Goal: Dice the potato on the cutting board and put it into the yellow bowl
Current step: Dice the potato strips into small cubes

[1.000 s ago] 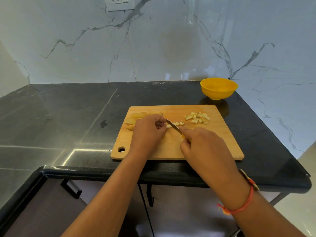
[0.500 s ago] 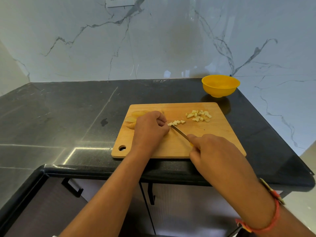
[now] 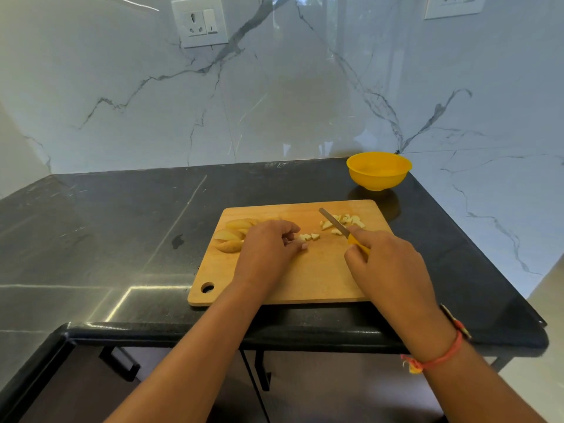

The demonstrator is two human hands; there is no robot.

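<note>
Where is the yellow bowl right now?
In the head view, the yellow bowl sits on the black countertop at the far right, just beyond the far right corner of the cutting board, by the marble wall.

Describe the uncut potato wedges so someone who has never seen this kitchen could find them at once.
Find the wooden cutting board on the black counter. At its far left corner, beside the left hand, lie the potato wedges. Unlike the small pale cubes by the knife, they are long and curved.
</note>
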